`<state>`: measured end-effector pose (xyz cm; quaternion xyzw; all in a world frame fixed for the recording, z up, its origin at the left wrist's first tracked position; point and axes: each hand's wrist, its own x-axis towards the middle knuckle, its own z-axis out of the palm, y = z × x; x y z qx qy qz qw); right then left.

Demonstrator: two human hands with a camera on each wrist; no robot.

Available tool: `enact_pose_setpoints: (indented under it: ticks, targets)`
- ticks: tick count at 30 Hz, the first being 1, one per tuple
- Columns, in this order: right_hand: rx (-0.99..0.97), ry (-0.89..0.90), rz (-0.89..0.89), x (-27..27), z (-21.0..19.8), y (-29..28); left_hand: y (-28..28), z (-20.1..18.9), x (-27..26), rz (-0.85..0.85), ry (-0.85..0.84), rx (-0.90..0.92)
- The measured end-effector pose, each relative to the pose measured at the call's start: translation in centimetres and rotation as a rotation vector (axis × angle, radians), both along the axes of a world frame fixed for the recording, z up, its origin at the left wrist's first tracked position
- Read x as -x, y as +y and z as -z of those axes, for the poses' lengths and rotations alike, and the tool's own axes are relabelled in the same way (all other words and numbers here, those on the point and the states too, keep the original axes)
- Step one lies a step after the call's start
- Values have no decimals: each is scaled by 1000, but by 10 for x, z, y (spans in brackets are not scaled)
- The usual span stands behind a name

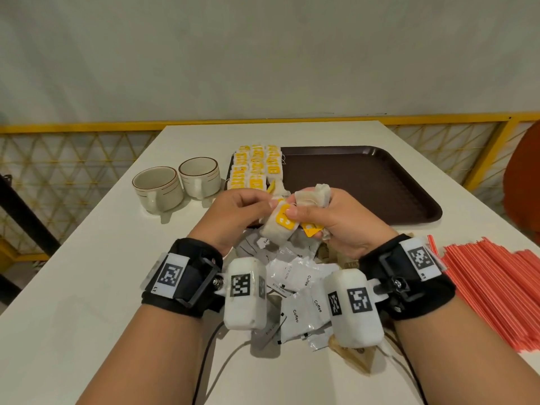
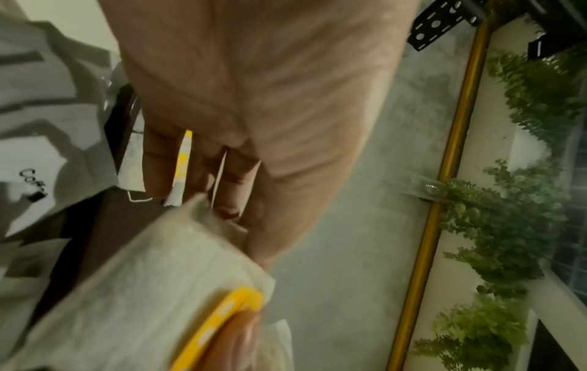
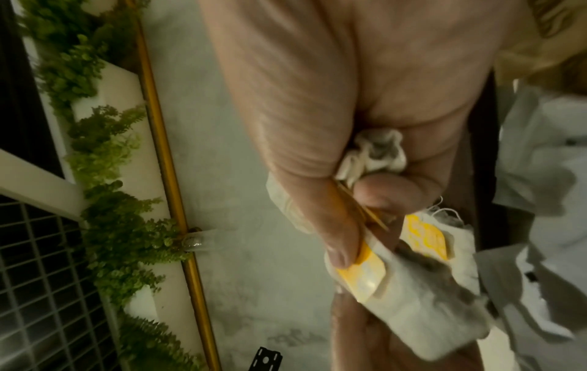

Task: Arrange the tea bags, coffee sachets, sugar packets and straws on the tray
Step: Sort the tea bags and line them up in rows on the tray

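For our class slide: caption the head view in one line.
Both hands hold tea bags above coffee sachets, beside the brown tray.

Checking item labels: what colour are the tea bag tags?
Yellow with white marks, on the tea bag tags; clearest in the head view.

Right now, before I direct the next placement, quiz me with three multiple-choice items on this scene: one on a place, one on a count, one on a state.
1. Where do the arranged tea bags lie on the tray?
A. its left end
B. its right end
C. its middle

2. How many cups stand left of the tray?
A. one
B. two
C. three

3. What is the right hand doing?
A. resting flat
B. gripping tea bags
C. lifting straws

Answers: 1 A, the rows fill the left end. 2 B, two stand together. 3 B, fingers curl round several bags.
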<state>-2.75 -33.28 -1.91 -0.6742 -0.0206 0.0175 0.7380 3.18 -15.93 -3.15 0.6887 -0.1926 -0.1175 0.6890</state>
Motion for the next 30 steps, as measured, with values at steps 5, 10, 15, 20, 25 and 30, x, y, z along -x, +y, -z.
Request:
enact_pose_setpoints:
  ticks: [5, 10, 15, 20, 25, 30]
  targets:
    - [2, -60, 181, -3, 2, -2, -1, 5, -6, -176, -23, 18]
    - [109, -149, 6, 2, -2, -3, -2, 6, -9, -241, -20, 41]
    - [190, -213, -4, 2, 0, 2, -3, 1, -1, -141, -92, -15]
    - [196, -227, 181, -2, 2, 0, -4, 0, 0, -120, -105, -50]
    - [216, -208, 249, -4, 6, 1, -4, 1, 0, -116, -122, -73]
    - [277, -179, 259, -3, 4, -1, -5, -1, 0, -191, -32, 29]
